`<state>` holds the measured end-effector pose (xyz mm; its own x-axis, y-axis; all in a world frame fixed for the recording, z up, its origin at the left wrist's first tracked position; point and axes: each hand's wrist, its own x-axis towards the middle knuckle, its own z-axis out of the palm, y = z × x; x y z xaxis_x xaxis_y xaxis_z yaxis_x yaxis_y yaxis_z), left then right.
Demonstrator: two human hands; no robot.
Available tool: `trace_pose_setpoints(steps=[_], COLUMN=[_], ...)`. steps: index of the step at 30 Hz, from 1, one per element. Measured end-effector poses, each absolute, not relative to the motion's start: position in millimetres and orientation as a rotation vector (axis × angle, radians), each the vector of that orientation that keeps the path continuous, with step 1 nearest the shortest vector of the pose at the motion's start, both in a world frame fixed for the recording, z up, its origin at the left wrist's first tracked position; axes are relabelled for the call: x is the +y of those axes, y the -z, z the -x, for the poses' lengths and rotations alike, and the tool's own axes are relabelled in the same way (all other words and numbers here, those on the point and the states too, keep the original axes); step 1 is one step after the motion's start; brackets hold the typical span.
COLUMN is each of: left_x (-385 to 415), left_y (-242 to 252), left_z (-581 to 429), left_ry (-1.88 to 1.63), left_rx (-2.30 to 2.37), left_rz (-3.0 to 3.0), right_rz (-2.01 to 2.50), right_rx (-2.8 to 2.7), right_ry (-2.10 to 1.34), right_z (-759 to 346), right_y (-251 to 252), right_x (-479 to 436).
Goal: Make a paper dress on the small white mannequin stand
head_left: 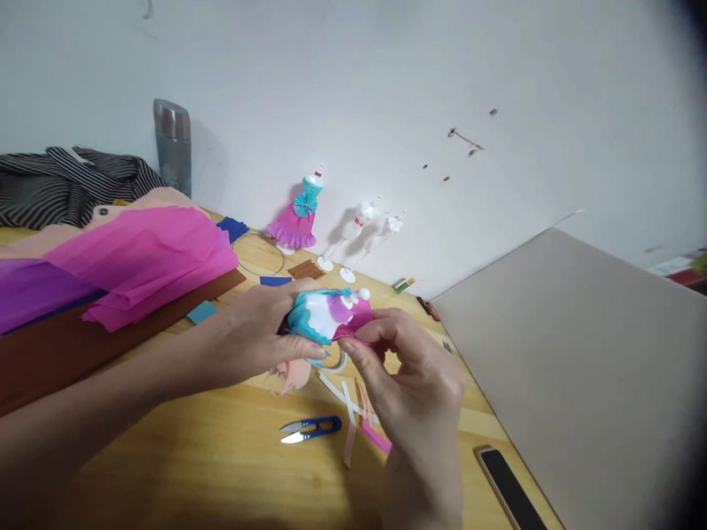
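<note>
Between my hands, above the wooden table, lies a small white mannequin (322, 313) on its side, wrapped in turquoise crepe paper (300, 318) with a purple piece at its neck end. My left hand (270, 327) is closed around the turquoise-covered body, thumb along its lower side. With thumb and fingers, my right hand (412, 361) pinches a magenta piece of crepe paper (361, 315) beside the mannequin's neck. Below them on the table are blue-handled thread snips (312, 427), pink and white paper strips (349, 403) and peach scraps (295, 374).
Along the wall stand a dressed mannequin (301, 213) and two bare white ones (361, 215). Folded crepe paper (160, 250) covers the left side, near a grey bottle (173, 143) and striped cloth (71, 188). A phone (511, 489) lies by the grey panel (574, 368) at right.
</note>
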<state>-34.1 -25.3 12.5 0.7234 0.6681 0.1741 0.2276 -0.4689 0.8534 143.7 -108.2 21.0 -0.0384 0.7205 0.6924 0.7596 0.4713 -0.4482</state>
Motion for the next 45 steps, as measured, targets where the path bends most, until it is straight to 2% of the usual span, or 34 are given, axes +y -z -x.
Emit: trace_pose_setpoints(steps=[25,33,45], left_x=[-26.1,-26.1,-24.4], left_y=[-14.8,-16.7,-11.7], left_z=[32.3,33.2,33.2], left_ry=[-0.612,-0.721,-0.707], left_rx=[0.637,0.592,0.519], left_rz=[-1.993,-2.066,-2.089], right_rz=[1.193,1.167,1.097], right_rx=[-1.612,-1.635,-1.756], right_ry=[-0.03,-0.044,-0.124], right_z=[-141.8,-146.3,-146.3], right_y=[-11.9,-15.5,-24.3], right_x=[-107.8,-108.4,-108.5])
